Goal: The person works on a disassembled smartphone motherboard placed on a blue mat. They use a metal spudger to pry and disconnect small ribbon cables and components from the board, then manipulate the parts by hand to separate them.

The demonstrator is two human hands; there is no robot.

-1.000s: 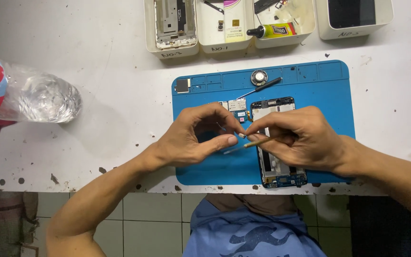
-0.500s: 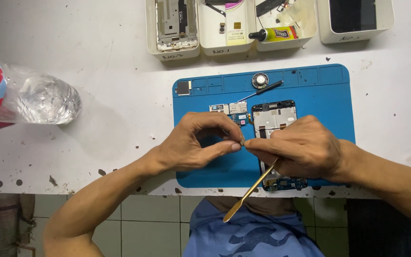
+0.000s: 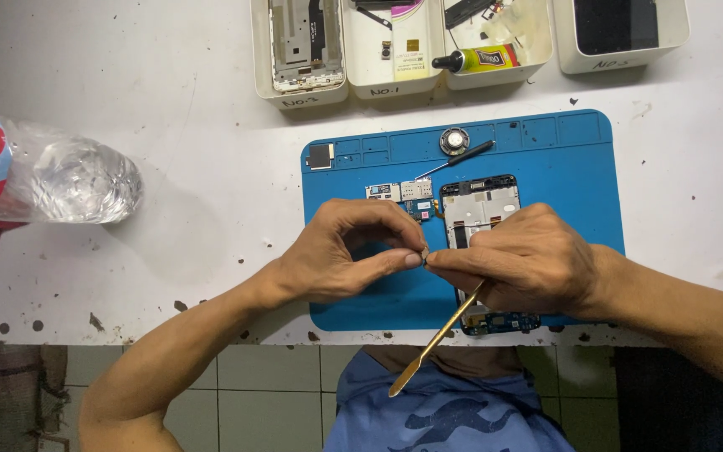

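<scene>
At frame centre, above the blue repair mat [image 3: 562, 151], the left hand [image 3: 340, 259] and right hand [image 3: 529, 264] pinched one tiny part [image 3: 424, 251] together (right also gripping a metal spudger [image 3: 433, 343]); steady, light fingertip pressure seemed wisest.

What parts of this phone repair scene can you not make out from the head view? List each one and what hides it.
- Tiny part pinched between left hand and right hand: too small, covered by fingertips.
- Middle of the opened phone frame on the blue rubber mat: hidden under the right hand.
- Clear plastic bottle: cut off by the left edge.
- White plastic trays: cut off by the top edge.
</scene>
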